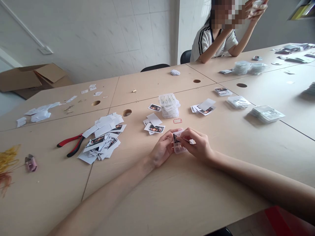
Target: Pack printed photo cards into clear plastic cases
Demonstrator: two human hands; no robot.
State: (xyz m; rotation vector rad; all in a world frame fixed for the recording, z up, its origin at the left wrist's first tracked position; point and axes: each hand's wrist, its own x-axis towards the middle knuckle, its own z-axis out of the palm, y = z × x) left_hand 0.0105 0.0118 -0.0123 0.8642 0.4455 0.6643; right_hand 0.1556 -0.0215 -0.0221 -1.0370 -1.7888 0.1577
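My left hand (161, 149) is closed around the left side of a small clear plastic box (179, 149), low over the table. Over that box, my right hand (200, 144) pinches with thumb and fingers at a small dark printed card (175, 138); the fingers hide much of it. Just beyond my hands lies a red-edged label (177, 121). Behind it rises a stack of clear plastic boxes (169, 109). A few printed cards (157, 128) lie left of that stack, and more cards (207, 110) lie right of it.
Red-and-black pliers (78, 144) touch a large heap of cards (104, 141) on the left. More clear boxes (267, 113) stand on the right. Across the table sits a person (209, 46) with raised hands. Round holes (127, 113) pierce the tabletop. A cardboard box (31, 78) is at far left.
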